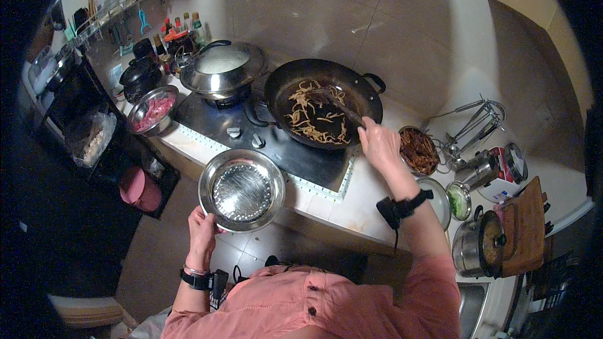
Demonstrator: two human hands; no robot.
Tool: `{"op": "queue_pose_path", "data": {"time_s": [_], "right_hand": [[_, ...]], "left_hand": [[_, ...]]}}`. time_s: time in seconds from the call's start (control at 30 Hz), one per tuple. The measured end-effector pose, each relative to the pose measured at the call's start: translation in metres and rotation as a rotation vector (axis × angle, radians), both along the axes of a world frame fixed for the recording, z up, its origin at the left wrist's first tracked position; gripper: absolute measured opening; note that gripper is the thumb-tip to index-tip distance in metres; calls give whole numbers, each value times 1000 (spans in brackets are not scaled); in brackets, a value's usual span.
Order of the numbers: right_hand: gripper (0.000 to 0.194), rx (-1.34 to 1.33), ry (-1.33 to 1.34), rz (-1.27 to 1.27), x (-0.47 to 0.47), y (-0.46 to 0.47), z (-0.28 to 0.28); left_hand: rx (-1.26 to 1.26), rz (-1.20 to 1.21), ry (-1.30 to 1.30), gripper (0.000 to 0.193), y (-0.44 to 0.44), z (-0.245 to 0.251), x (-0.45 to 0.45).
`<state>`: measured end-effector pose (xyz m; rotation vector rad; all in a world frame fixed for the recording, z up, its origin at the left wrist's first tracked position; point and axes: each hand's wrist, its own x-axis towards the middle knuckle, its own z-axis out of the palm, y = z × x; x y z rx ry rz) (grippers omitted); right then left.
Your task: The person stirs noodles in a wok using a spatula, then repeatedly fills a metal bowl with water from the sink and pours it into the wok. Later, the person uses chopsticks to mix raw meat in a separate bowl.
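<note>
My left hand grips the rim of a shiny stainless steel bowl, held in front of the counter edge with its inside facing up. Nothing but a ring of bright reflections shows in that bowl. My right hand is closed around the handle of a dark spatula, whose far end rests inside a black wok. Pale brown shredded strips of food lie scattered over the wok's bottom. The wok sits on the right side of a black gas cooktop.
Left of the wok stands a lidded steel pan; a bowl of raw meat is further left. On the right are a bowl of reddish-brown strips, chopped greens, a steel pot and a wooden cutting board.
</note>
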<state>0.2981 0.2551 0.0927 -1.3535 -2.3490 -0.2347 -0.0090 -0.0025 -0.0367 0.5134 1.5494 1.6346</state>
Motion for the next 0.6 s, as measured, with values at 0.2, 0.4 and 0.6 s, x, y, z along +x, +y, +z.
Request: {"op": "queue_pose_path", "data": {"time_s": [0.2, 0.4, 0.6], "right_hand": [[26, -42, -61, -7, 15, -6, 3], [27, -16, -132, 3, 46, -58, 52], [26, -9, -83, -28, 24, -63, 23]], "left_hand": [[-6, -5, -30, 14, -3, -7, -12], [-34, -21, 26, 16, -2, -8, -22], [-46, -115, -23, 16, 6, -7, -30]]}}
